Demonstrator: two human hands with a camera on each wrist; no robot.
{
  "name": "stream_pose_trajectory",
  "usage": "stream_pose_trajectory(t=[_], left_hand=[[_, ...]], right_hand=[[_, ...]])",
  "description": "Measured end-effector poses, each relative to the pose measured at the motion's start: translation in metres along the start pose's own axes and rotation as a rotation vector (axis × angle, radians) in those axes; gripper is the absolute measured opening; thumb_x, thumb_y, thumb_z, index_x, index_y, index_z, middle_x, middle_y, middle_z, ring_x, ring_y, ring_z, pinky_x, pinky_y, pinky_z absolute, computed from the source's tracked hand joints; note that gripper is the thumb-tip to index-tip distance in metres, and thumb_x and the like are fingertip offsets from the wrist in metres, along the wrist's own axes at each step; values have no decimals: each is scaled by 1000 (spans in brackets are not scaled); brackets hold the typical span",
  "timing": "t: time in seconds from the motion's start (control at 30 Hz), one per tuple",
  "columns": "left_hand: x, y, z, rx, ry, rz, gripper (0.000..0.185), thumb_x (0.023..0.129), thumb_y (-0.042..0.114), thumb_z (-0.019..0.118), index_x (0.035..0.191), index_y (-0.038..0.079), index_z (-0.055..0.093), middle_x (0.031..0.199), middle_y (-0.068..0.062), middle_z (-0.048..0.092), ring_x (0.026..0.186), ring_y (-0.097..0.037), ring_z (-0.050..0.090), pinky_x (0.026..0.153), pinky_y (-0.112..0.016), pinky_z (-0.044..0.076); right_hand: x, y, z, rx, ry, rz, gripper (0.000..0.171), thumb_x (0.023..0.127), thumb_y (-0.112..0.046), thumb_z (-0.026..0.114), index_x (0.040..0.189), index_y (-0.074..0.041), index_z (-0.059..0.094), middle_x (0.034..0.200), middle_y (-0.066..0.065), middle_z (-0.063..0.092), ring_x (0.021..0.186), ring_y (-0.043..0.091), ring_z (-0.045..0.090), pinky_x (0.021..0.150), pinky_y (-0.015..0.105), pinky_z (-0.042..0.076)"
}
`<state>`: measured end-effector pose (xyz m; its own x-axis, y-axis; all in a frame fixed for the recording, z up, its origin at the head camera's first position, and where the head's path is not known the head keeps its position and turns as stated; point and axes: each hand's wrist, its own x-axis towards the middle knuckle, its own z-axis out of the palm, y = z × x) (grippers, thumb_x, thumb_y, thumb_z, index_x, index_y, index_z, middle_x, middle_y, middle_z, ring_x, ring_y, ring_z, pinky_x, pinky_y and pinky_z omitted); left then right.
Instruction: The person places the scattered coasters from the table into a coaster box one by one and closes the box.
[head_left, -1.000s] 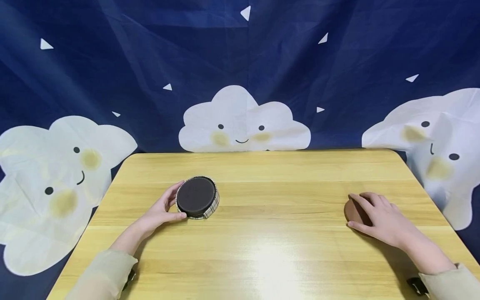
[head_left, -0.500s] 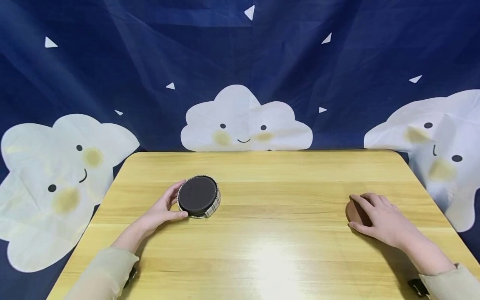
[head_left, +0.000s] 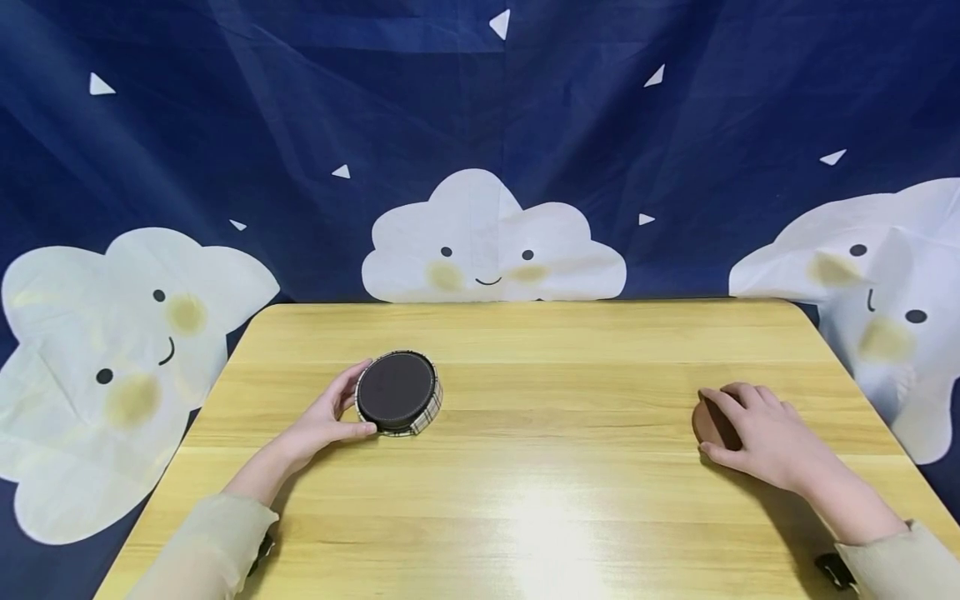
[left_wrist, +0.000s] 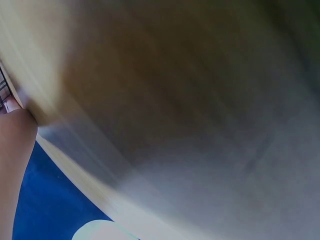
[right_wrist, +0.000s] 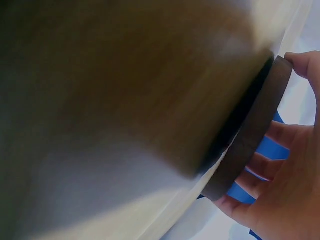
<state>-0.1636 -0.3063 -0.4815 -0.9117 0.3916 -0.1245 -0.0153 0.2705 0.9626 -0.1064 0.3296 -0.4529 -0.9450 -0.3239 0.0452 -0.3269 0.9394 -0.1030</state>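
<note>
Behind the wooden table [head_left: 525, 467] hangs a dark blue cloth with smiling white clouds [head_left: 491, 242]; from the head view, the left hand [head_left: 318, 421] curls thumb and fingers round the near-left edge of a round plaid holder [head_left: 397, 393] topped with a dark brown disc, left of centre; the right hand [head_left: 757, 437] lies over a brown coaster [head_left: 707, 421] near the right edge, fingers draped on it.

Left wrist view: blurred wood, a sliver of skin; the grip cannot be told here.

Right wrist view: the brown coaster [right_wrist: 250, 135] shows edge-on, thin and flat, the right fingertips [right_wrist: 302, 62] pinching its rim; it looks light, stiff and smooth-faced, so best taken by the rim.
</note>
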Motion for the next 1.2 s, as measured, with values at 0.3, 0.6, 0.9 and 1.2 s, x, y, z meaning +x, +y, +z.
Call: stream_pose_trajectory(t=[0.3, 0.6, 0.9, 1.2], left_hand=[[0, -1, 0, -1, 1, 5, 105, 88, 6, 86, 170, 13, 21, 167, -24, 32, 130, 12, 48, 106, -5, 30], [0, -2, 0, -4, 3, 14, 105, 88, 6, 86, 170, 12, 21, 166, -24, 34, 130, 10, 48, 107, -5, 30], [1, -1, 0, -7, 4, 14, 105, 87, 6, 86, 170, 12, 22, 165, -25, 34, 129, 10, 49, 107, -5, 31], [1, 0, 1, -5, 4, 7, 104, 88, 7, 86, 170, 13, 22, 165, -24, 35, 129, 9, 49, 107, -5, 30]], right_hand=[[11, -7, -7, -33, 15, -13, 78, 83, -48, 82, 145, -7, 60, 131, 25, 62, 119, 52, 58, 85, 73, 47], [28, -17, -11, -58, 26, -52, 77, 84, -48, 81, 146, -6, 60, 133, 27, 62, 123, 51, 57, 86, 68, 47], [47, -35, -16, -71, 45, -108, 76, 85, -45, 81, 147, -7, 60, 134, 25, 61, 122, 48, 57, 88, 70, 47], [71, -59, -20, -74, 44, -178, 77, 84, -45, 80, 149, -8, 59, 136, 24, 60, 124, 46, 56, 89, 68, 49]])
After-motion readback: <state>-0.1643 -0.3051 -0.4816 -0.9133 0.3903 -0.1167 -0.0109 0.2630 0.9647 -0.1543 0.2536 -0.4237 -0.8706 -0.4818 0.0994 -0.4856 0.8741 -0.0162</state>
